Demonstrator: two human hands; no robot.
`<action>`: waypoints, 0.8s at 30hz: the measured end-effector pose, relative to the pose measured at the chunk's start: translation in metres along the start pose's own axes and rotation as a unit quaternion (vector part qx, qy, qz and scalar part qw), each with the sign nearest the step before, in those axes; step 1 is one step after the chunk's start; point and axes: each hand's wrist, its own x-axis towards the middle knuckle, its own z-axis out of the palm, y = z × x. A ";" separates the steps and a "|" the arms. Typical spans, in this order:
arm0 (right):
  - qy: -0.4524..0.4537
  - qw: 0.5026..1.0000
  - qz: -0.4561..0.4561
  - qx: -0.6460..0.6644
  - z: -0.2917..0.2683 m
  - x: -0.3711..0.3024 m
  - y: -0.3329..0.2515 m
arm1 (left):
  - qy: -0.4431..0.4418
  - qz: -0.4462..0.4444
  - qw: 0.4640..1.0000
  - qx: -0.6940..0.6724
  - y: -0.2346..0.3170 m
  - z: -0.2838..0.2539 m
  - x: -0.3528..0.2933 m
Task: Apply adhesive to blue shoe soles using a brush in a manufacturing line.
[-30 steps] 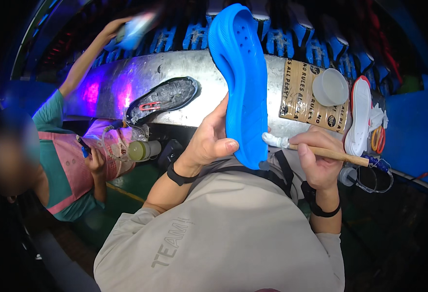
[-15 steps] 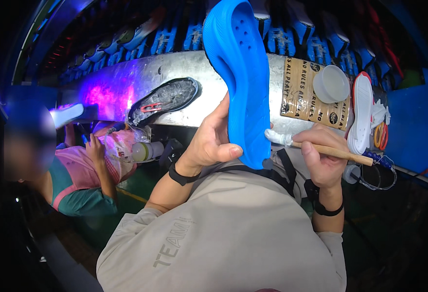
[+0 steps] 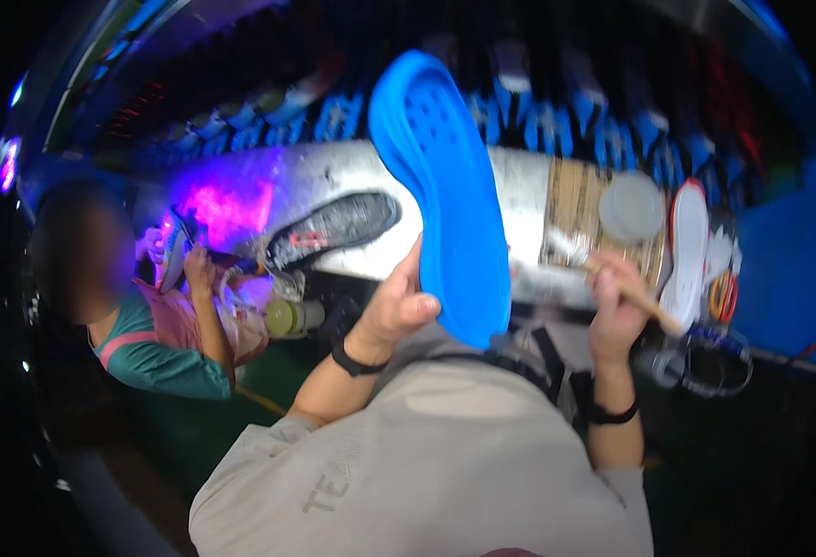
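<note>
My left hand (image 3: 397, 308) grips a bright blue shoe sole (image 3: 459, 213) by its left edge, thumb over the inner face. The sole stands nearly upright, with a cluster of small holes near its top end. Between the fingers of my right hand (image 3: 618, 314) is a brush (image 3: 647, 304) with a wooden handle. Its white head (image 3: 567, 249) points up and left, apart from the sole, over the near edge of a brown cardboard sheet (image 3: 567, 195). On that sheet stands a translucent round tub (image 3: 631, 206); motion blur hides its contents.
A dark shoe piece (image 3: 333, 227) lies on the metal bench (image 3: 528, 269), left of the sole. Beyond the tub rests a white sole with a red rim (image 3: 686, 251), near rolls of tape (image 3: 724, 295). Blue racks (image 3: 547, 125) line the back. At left, a co-worker (image 3: 171, 343) handles a shoe part.
The brush head has left the sole's right edge and moved up and right toward the tub. In the picture the sole sits lower. The co-worker's hands have come up around a shoe part.
</note>
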 end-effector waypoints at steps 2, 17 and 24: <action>-0.009 0.998 -0.061 0.009 0.009 0.001 0.015 | 0.052 -0.022 0.998 -0.031 0.008 0.012 0.001; -0.046 0.995 0.027 0.082 0.010 -0.013 0.072 | -0.154 0.213 0.933 -0.245 0.328 0.061 0.199; -0.027 0.995 0.002 0.095 0.010 -0.014 0.090 | 0.170 0.313 0.930 0.090 0.387 -0.037 0.209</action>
